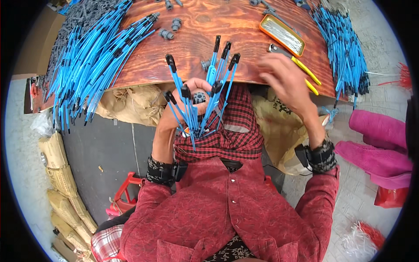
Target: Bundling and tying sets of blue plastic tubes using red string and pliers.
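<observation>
My left hand (169,114) is closed round a grey round hub (199,97) above my lap. Several thin blue rods with black clip ends (177,78) fan upward from the hub, and their lower ends meet below it. The fingers curl around the hub, partly hidden by the rods. My right hand (288,83) is raised apart from the rods, over the table's near edge. Its fingers are stretched out, a little blurred, with nothing seen in them. Beside it lie pliers with yellow handles (306,72), partly covered by the hand.
On the wooden table (209,22) lie blue rods in a pile (94,56) at left and another bundle (342,52) at right. An orange-rimmed tray (283,35) holds thin metal pins. Loose grey connectors (176,24) lie nearby. A pink cloth (377,148) is at far right.
</observation>
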`<state>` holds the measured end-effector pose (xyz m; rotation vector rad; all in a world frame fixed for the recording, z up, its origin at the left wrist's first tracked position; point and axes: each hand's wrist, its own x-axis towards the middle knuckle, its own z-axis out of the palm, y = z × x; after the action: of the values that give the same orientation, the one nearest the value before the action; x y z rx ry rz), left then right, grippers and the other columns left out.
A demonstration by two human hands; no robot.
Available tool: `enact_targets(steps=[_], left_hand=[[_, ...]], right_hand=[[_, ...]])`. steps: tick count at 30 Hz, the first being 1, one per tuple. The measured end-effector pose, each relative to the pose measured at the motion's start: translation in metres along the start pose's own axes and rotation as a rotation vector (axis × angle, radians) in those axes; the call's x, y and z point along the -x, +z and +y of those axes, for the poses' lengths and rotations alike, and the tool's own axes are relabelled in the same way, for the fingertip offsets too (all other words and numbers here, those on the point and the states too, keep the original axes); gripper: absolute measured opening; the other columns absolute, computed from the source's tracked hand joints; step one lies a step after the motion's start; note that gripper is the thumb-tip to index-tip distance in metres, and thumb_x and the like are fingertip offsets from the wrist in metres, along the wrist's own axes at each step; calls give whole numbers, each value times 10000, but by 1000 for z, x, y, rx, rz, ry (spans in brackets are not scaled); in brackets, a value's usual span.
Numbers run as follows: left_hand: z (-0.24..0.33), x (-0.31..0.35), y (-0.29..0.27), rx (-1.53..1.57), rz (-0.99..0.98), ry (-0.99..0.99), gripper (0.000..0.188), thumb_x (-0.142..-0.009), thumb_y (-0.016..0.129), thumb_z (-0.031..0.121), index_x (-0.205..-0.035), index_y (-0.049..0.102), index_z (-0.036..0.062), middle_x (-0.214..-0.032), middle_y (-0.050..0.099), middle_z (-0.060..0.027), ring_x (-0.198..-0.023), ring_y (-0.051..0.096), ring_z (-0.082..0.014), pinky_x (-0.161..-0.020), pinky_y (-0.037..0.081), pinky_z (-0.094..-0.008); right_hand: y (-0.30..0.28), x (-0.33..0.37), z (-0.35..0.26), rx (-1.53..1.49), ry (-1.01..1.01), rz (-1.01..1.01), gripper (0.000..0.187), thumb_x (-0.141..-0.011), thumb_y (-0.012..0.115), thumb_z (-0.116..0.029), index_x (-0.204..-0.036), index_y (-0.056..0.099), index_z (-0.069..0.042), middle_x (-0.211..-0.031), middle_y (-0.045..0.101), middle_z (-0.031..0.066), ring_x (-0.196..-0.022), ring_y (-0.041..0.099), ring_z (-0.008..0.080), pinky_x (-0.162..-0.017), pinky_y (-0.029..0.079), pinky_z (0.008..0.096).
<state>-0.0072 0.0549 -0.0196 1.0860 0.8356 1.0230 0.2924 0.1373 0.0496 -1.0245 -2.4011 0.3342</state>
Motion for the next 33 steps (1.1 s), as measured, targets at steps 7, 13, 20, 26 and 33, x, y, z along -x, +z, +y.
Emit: enact_targets(steps=[7, 13, 20, 26, 33], left_hand=[[8, 23, -11, 143, -107, -101, 439, -731, 807, -33, -1094, 568, 28, -874, 670, -41, -776, 638, -92, -700, 509, -233], [17, 34, -5, 40, -83, -106, 277, -735, 867, 39, -887, 639, 76, -852, 611, 26, -774, 573, -48, -662, 423, -211], [15, 42, -14, 78, -55, -50, 290, -764, 861, 86, -928, 622, 75, -899, 604, 18, -808, 574, -52, -689, 413, -211], [11, 56, -24, 30, -21, -7, 297, -747, 873, 121, -920, 632, 95, -876, 605, 48, -768, 540, -32, -641, 356, -209], [11, 70, -32, 140, 53, 19, 298, -750, 870, 106, -925, 629, 89, -884, 612, 39, -772, 545, -36, -661, 385, -212]], right_hand=[[61, -76, -25, -175, -273, -158, 341, -846, 709, -166, -1185, 672, -162, -1212, 597, 65, -1076, 617, 283, -897, 524, 403], [90, -144, -11, -39, -322, -78, 341, -846, 742, -203, -1181, 703, -158, -1151, 627, 72, -1015, 640, 283, -835, 530, 392], [113, -182, -49, -3, -327, -17, 307, -825, 761, -243, -1124, 710, -194, -1028, 580, 43, -948, 624, 231, -741, 528, 361], [126, -220, -25, 249, -281, 73, 237, -849, 725, -181, -1086, 726, -195, -1078, 583, 51, -965, 618, 251, -792, 528, 384], [124, -240, -101, 149, -464, 26, 462, -800, 759, -217, -1247, 641, -219, -1294, 554, 78, -1108, 584, 307, -877, 528, 437]])
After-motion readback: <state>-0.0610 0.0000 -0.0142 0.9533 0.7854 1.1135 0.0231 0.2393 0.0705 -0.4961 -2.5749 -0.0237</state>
